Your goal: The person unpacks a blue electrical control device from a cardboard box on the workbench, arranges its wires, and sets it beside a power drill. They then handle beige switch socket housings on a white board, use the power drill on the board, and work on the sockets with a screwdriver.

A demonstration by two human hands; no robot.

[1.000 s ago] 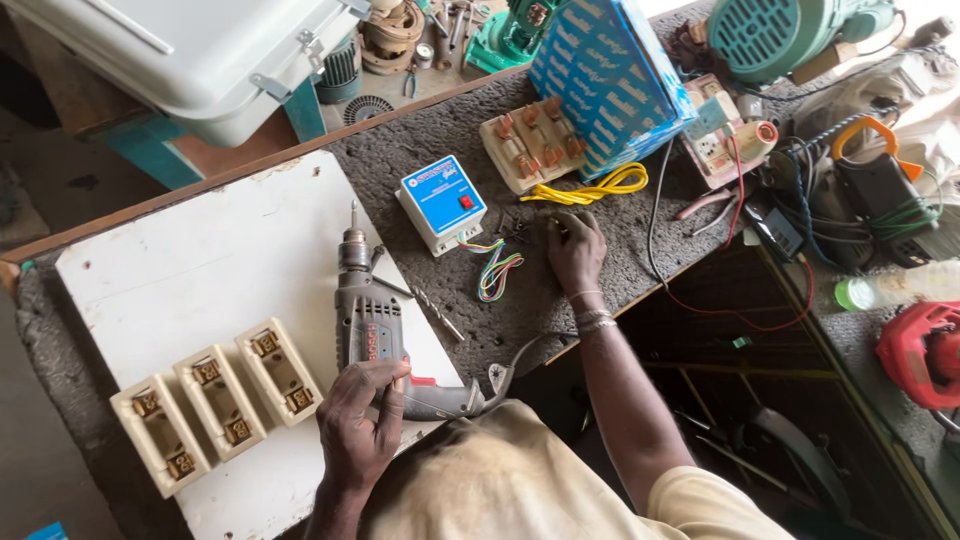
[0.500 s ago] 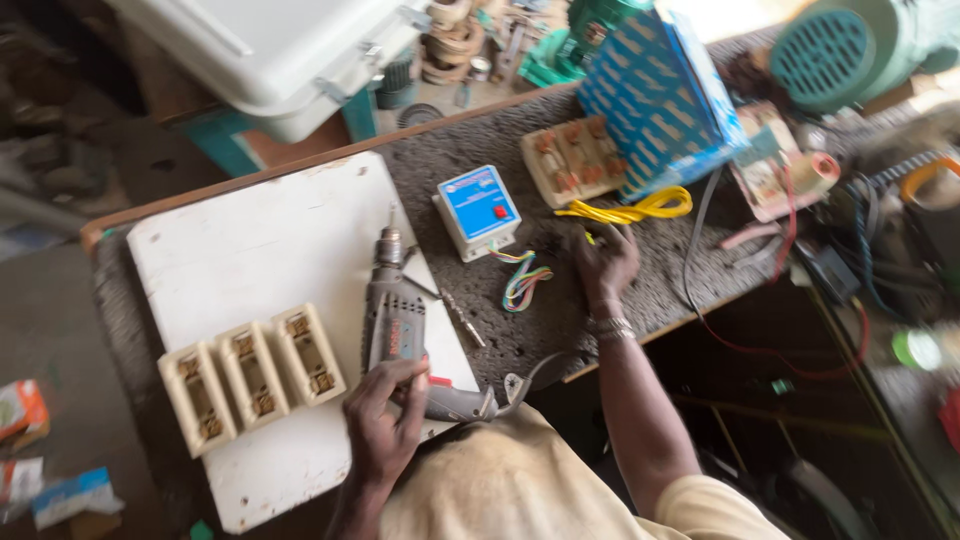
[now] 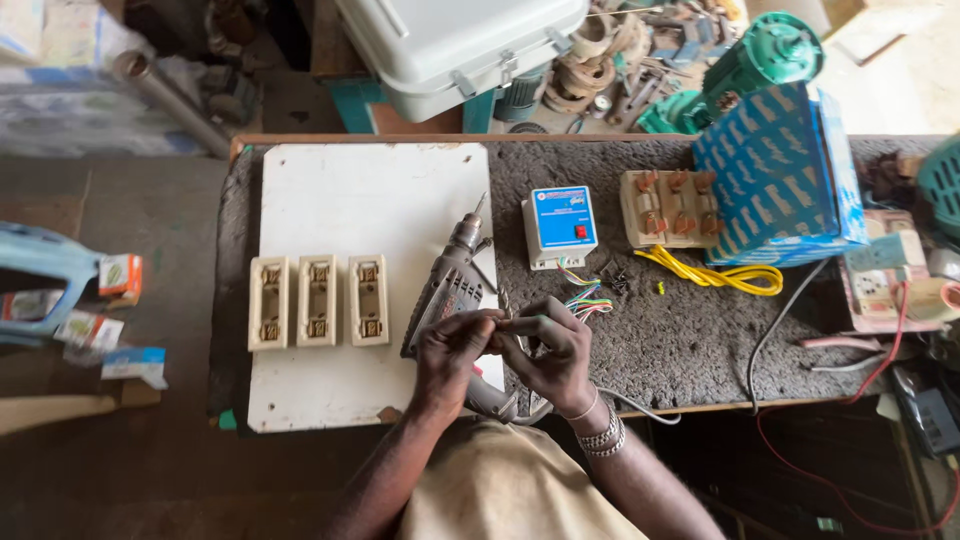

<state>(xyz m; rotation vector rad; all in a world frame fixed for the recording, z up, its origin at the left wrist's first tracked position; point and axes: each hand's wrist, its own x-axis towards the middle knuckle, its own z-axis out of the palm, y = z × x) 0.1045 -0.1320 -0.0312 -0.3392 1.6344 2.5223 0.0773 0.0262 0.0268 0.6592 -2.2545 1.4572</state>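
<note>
My left hand [image 3: 452, 350] and my right hand [image 3: 556, 352] meet fingertip to fingertip just above the handle of a grey electric drill [image 3: 446, 285]. Between the fingers they pinch a thin metal drill bit [image 3: 504, 303]. The drill lies on a white board [image 3: 340, 200], its chuck pointing away from me. Its handle and cable are partly hidden under my hands. Three cream fuse holders [image 3: 317, 300] lie in a row on the board, left of the drill. A bundle of coloured wires [image 3: 588, 298] lies just beyond my right hand.
A blue-and-white box unit [image 3: 560, 225], a cream terminal block [image 3: 670, 207], yellow wire [image 3: 712, 275] and a blue patterned carton [image 3: 780, 180] stand on the rough grey bench [image 3: 680, 340]. A pale metal case [image 3: 460, 45] and a green motor [image 3: 760, 60] lie beyond it. Cables hang at the right.
My right hand has come back from the bench near the yellow wire to meet my left hand. The left hand has let go of the drill handle and both now pinch the bit.
</note>
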